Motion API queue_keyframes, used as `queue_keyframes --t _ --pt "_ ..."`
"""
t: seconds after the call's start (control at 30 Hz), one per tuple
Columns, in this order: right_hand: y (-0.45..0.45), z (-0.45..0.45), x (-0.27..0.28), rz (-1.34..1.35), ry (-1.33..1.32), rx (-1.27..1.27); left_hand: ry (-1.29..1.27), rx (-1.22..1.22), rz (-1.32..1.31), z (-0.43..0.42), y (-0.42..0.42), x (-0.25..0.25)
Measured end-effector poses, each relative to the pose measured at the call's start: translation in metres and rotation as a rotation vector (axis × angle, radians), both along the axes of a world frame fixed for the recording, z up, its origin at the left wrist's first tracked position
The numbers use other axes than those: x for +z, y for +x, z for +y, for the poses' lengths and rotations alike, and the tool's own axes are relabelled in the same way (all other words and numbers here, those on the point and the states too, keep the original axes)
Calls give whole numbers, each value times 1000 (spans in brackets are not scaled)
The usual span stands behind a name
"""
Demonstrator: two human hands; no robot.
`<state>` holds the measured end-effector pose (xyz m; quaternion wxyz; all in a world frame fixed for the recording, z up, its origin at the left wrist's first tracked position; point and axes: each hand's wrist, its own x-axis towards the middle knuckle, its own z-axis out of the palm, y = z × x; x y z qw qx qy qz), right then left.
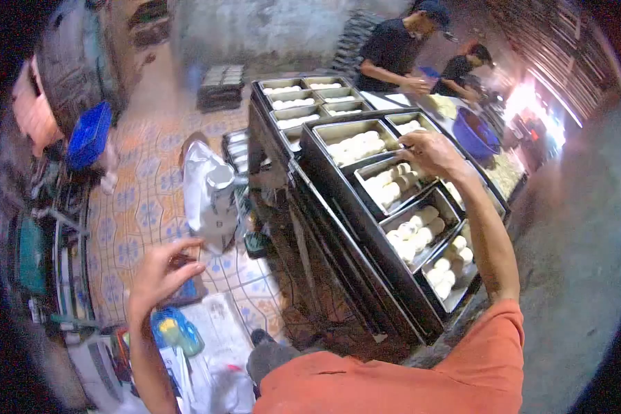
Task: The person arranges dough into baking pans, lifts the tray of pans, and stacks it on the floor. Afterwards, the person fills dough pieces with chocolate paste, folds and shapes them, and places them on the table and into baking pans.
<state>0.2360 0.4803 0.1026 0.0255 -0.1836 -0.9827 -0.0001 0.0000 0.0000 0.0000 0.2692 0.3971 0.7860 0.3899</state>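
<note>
My right hand [431, 153] is over the upper tins of a dark tray [352, 200], its fingers bent together near a metal rim. Whatever may be between them is too small to make out. Below it, a loaf tin [363, 185] holds pale dough pieces [388, 186]. Neighbouring tins hold more rolls of dough [415, 234] in rows. My left hand [164, 274] is raised over the floor on the left, thumb and fingers apart, holding nothing. Near its fingertips stands a silvery plastic bag [203, 186].
Behind the tray, another tray [272, 114] of filled tins rests on the dark rack. Two people [393, 52] work at a table with a purple basin [475, 134]. A blue crate [90, 136] is at left. Packets [178, 331] lie low by my left arm.
</note>
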Motion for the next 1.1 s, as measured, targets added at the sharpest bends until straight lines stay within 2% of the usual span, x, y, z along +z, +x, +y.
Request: queue_keyframes --t 0.07,0.1,0.17,0.23,0.3,0.33,0.4,0.47,0.5,0.6,0.7,0.77,0.87,0.97,1.0,1.1 --pt "3 18 -23 63 118 99 -17 11 14 -1 -7 -3" --pt "4 8 9 8 65 84 -53 2 0 4 8 17" --pt "-8 27 -6 126 75 193 86 -40 -146 17 -4 -2" --pt "-25 6 -1 100 -10 198 64 -118 -72 36 -15 12" --pt "-39 -2 -8 62 64 178 -7 -171 -129 57 -23 14" --pt "-47 -8 -5 7 42 178 32 -233 -9 68 -30 7" --pt "-52 -9 -8 20 18 247 69 -284 35 90 -36 11" --pt "-65 -19 -2 -100 35 243 112 -341 85 112 -48 8" --pt "-69 -19 -7 -7 9 297 107 -348 78 123 -53 5" --pt "-82 -15 -10 16 -36 375 95 -328 -15 152 -65 -3" --pt "-90 -15 -1 -153 -136 324 192 -266 -208 168 -76 -40" --pt "-90 -6 -13 -124 -152 331 123 -248 -259 177 -79 -47" --pt "-93 -8 -9 -175 -189 268 69 -152 -472 177 -92 -92" --pt "-96 -7 -20 -179 -185 231 28 -172 -520 189 -111 -118" --pt "-100 -10 -21 -152 -208 224 -38 -228 -452 197 -123 -126" --pt "-115 -24 -17 -175 -299 164 -70 -197 -566 223 -145 -134"
